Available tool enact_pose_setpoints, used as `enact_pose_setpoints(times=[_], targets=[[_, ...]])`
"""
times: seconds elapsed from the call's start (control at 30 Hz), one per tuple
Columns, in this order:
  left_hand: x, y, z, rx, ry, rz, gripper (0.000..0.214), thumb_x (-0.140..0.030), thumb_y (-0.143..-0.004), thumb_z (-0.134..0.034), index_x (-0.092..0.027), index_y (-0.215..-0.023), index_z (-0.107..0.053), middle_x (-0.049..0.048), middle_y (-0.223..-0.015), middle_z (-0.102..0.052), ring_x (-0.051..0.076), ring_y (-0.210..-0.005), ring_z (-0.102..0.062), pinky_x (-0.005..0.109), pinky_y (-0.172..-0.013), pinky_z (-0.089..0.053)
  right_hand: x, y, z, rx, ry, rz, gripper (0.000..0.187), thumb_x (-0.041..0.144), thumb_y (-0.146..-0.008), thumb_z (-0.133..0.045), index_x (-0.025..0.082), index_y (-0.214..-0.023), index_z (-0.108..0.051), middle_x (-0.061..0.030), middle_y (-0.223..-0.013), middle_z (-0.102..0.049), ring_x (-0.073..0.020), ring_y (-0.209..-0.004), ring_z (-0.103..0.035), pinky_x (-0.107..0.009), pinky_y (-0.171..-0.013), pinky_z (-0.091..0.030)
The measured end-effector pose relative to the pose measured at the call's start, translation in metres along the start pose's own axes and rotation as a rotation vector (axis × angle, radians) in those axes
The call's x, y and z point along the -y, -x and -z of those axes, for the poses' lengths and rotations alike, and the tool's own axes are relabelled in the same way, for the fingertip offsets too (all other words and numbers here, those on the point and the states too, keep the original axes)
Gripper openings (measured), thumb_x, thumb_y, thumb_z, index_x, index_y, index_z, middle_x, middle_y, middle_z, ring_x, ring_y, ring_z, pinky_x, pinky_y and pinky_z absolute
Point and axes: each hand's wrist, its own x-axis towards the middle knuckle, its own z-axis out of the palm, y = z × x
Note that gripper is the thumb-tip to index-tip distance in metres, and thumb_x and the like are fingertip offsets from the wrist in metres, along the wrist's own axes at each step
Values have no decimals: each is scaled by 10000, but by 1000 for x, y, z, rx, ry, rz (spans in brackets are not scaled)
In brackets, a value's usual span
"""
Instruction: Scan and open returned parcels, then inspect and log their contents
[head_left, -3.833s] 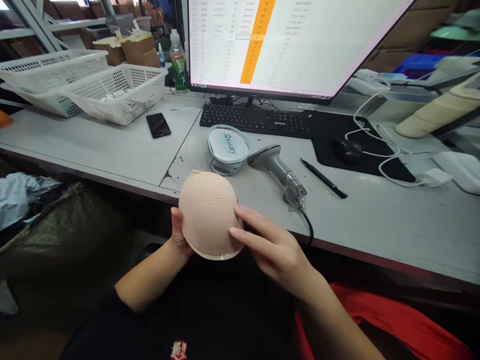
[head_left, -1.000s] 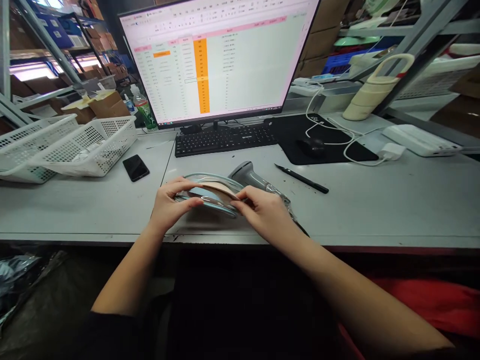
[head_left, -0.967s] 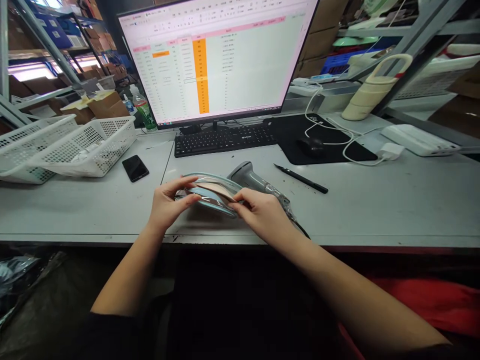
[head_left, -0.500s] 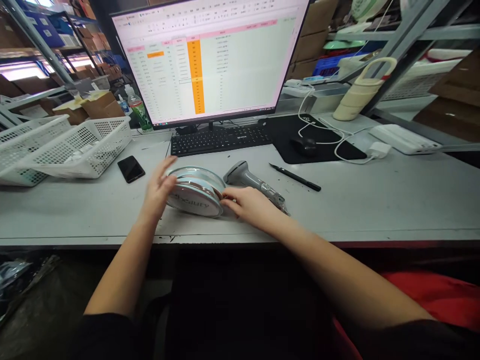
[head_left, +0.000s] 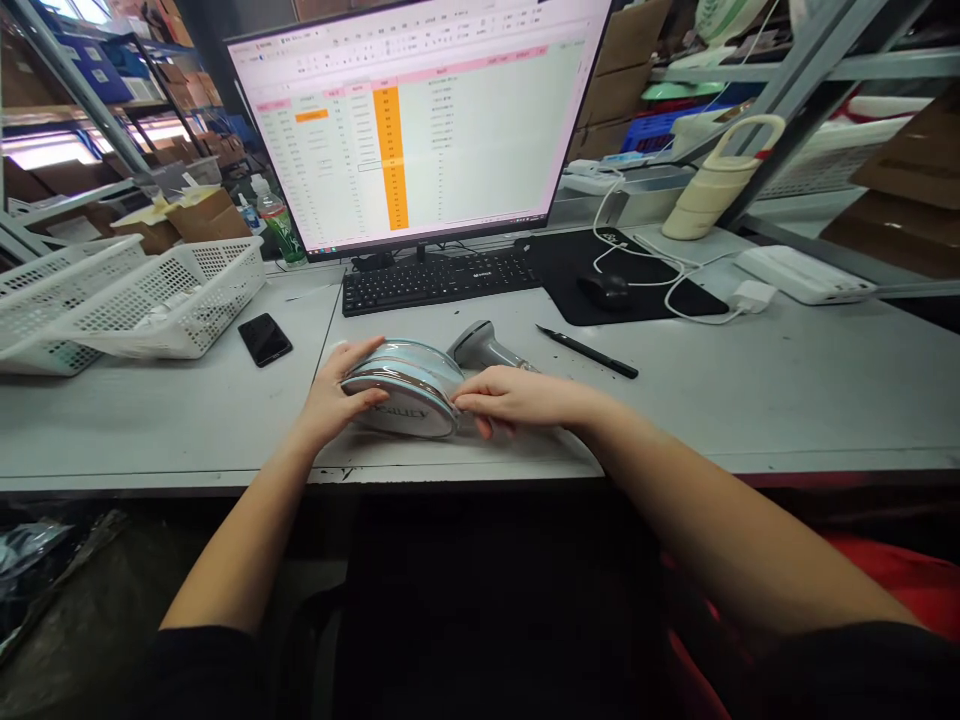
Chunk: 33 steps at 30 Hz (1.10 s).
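Observation:
A round clear plastic case (head_left: 409, 390) with a white printed lid rests tilted on the grey table (head_left: 750, 400), near its front edge. My left hand (head_left: 337, 392) grips the case's left side, thumb on the lid. My right hand (head_left: 510, 397) pinches the case's right rim with closed fingers. The beige padded cup seen earlier is not visible now. A grey barcode scanner (head_left: 480, 346) lies just behind my right hand.
A black pen (head_left: 589, 352) lies right of the scanner. A keyboard (head_left: 439, 278), a monitor (head_left: 427, 120), and a mouse (head_left: 604, 290) on a black pad stand behind. A phone (head_left: 264, 338) and white baskets (head_left: 150, 300) are at the left.
The beige cup I held over my lap went into the clear case on the table. The lid came down over it, and both hands now clasp the closed case's sides.

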Motion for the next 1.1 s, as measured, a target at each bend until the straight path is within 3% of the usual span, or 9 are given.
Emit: enact_pose_setpoints(times=[0.1, 0.3, 0.47, 0.6, 0.73, 0.83, 0.93, 1.03, 1.1], targets=[[14, 7, -1, -125, 135, 56, 739, -574, -660, -844, -249, -1297, -657, 101, -1241, -645, 294, -1196, -584, 387, -1084, -419, -7, 5, -9, 13, -215, 25, 209, 329, -917, -535, 177, -1016, -639, 19, -705, -645, -123, -576, -601, -249, -579, -487], [30, 16, 0, -147, 464, 149, 841, -609, -592, -877, -206, -1295, -649, 105, -1173, -702, 259, -1101, -650, 282, -939, -502, -5, 4, -32, -129, -384, 221, 88, 258, -849, -638, 173, -864, -627, 25, -764, -633, -114, -713, -617, -254, -696, -508], [5, 28, -7, -309, 857, 281, 680, -533, -693, -842, -305, -1294, -620, 41, -1284, -660, 225, -1190, -610, 286, -949, -532, 20, 5, -31, -419, -552, 375, 93, 250, -847, -659, 172, -895, -674, -6, -844, -693, -138, -802, -653, -288, -773, -522], [-19, 29, -37, -370, 1163, 374, 540, -548, -793, -750, -253, -1229, -633, 77, -1317, -640, 278, -1301, -543, 405, -1035, -521, 32, -8, -43, -529, -621, 422, 89, 249, -831, -660, 172, -872, -643, -5, -806, -677, -130, -753, -635, -282, -736, -518], [-30, 20, -62, -478, 1364, 525, 339, -411, -905, -658, -216, -1182, -647, 84, -1256, -676, 265, -1282, -565, 405, -992, -554, 28, -18, -60, -745, -559, 299, 238, 395, -878, -643, 195, -978, -564, 56, -651, -574, -111, -578, -550, -255, -599, -450], [-31, 17, -66, -599, 1383, 518, 283, -359, -953, -603, -215, -1192, -650, 81, -1251, -681, 248, -1274, -575, 381, -968, -569, 24, -15, -66, -707, -409, 163, 297, 469, -912, -608, 190, -1013, -597, 77, -560, -507, -115, -520, -507, -251, -558, -383], [-33, 21, -68, -717, 1325, 474, 251, -333, -959, -602, -222, -1176, -660, 78, -1237, -690, 244, -1245, -599, 379, -941, -587, 23, -13, -67, -632, -93, 66, 261, 425, -898, -646, 203, -1028, -696, 29, -616, -611, -149, -602, -579, -265, -599, -365], [-37, 28, -78, -782, 1253, 448, 244, -356, -944, -633, -234, -1152, -670, 75, -1233, -692, 239, -1219, -618, 338, -904, -598, 24, -16, -68, -708, 266, -21, 190, 378, -894, -654, 201, -884, -722, -42, -755, -713, -195, -717, -644, -282, -612, -322], [-38, 32, -85, -796, 1211, 420, 278, -363, -915, -680, -251, -1169, -662, 71, -1246, -686, 232, -1205, -627, 311, -897, -595, 23, -19, -69, -764, 379, -43, 216, 342, -923, -599, 193, -799, -693, -65, -815, -736, -203, -739, -657, -289, -603, -303]])
